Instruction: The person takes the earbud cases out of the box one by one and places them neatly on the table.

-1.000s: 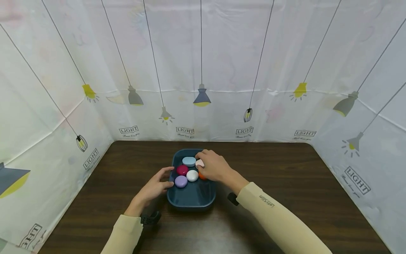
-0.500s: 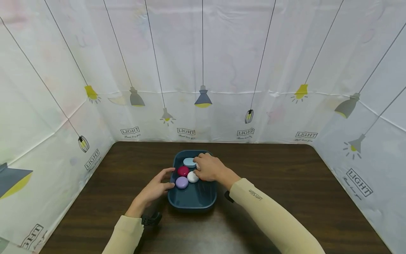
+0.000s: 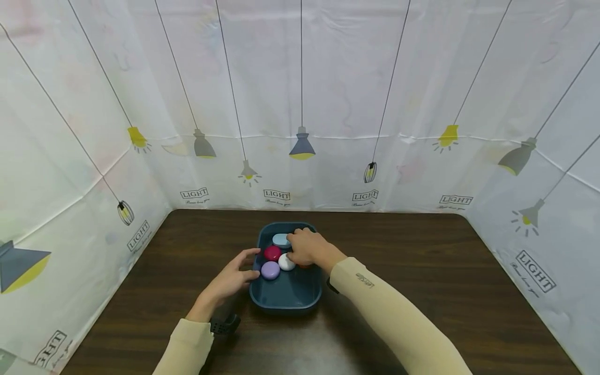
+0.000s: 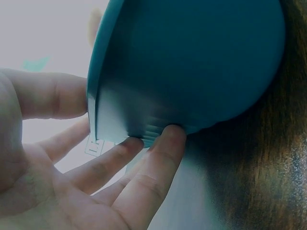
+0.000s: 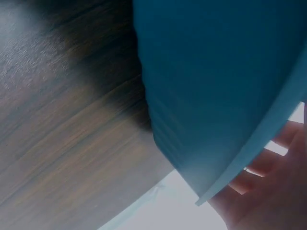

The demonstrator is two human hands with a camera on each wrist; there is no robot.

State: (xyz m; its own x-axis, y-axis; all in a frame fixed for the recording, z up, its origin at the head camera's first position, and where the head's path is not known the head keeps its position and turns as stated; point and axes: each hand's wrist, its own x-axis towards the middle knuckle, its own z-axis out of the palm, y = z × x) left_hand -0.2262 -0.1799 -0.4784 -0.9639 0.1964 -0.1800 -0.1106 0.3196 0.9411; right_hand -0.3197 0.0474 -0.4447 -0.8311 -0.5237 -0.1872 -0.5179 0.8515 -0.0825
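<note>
A dark blue rectangular tray (image 3: 288,297) with rounded corners holds several smooth, rounded pieces: a light blue oval (image 3: 281,240), a magenta one (image 3: 272,253), a white one (image 3: 287,262) and a lavender one (image 3: 270,270). Part of an orange piece (image 3: 304,266) shows under the right hand. My left hand (image 3: 228,283) rests against the tray's left side; in the left wrist view its straight fingers (image 4: 158,177) touch the outer wall, with the thumb by the rim. My right hand (image 3: 310,248) reaches over the right rim, its fingertips down among the pieces and largely hidden.
The tray stands on a dark brown wooden table (image 3: 398,250). White curtains (image 3: 337,94) printed with hanging lamps enclose the table at the back and both sides. A dark band (image 3: 226,325) is around the left wrist.
The right hand has shifted slightly left and lower inside the tray, covering the pale pink piece seen earlier. The left hand keeps its place against the tray's side.
</note>
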